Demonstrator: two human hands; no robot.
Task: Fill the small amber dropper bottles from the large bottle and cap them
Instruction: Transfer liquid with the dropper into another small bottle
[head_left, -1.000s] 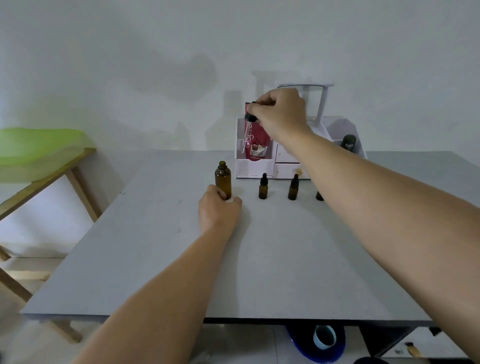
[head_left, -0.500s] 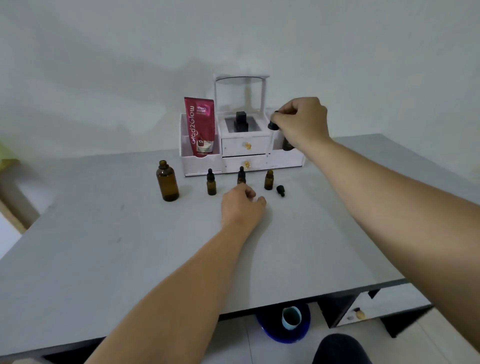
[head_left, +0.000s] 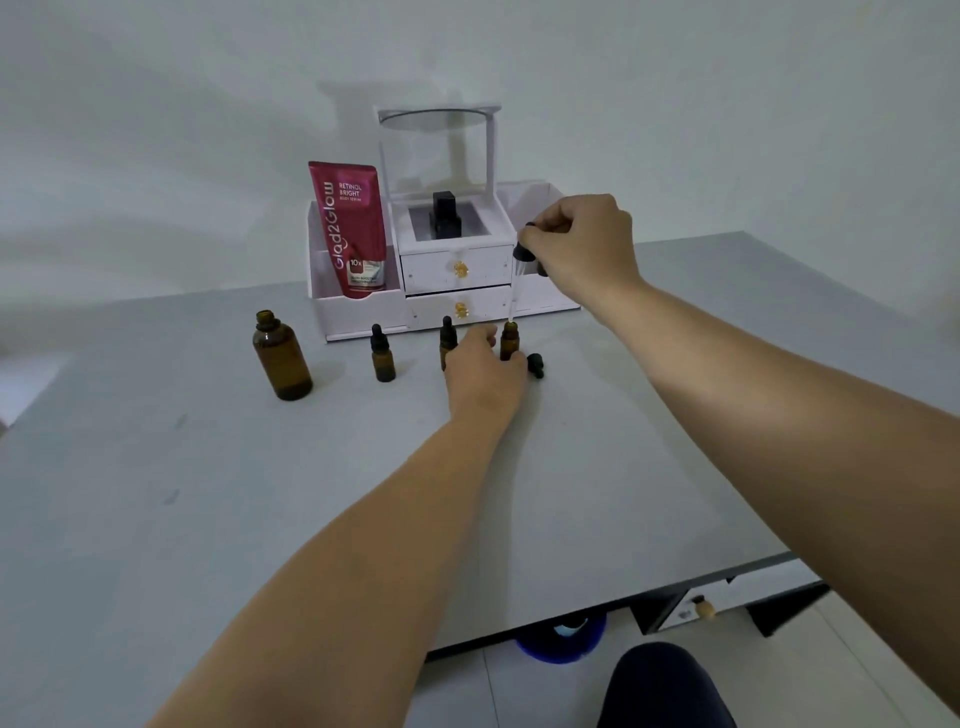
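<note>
The right hand (head_left: 576, 244) pinched the black rubber bulb of a clear glass dropper (head_left: 521, 253) between curled fingertips. Its thin tube hung below them, tip just over the mouth of the small uncapped amber glass bottle (head_left: 510, 338). The left hand (head_left: 480, 374) curled its fingers round that bottle's lower half, steadying it. The bottle looked light, smooth and easily tipped, so a low grip suited it. The tube seemed brittle, best held by the bulb alone. A loose black cap (head_left: 535, 365) lay just beside the left thumb. The large amber glass bottle (head_left: 281, 358) stood open, well apart from the fingers. The tube showed only faintly, any liquid inside could not be made out, and the left fingertips were hidden.
</note>
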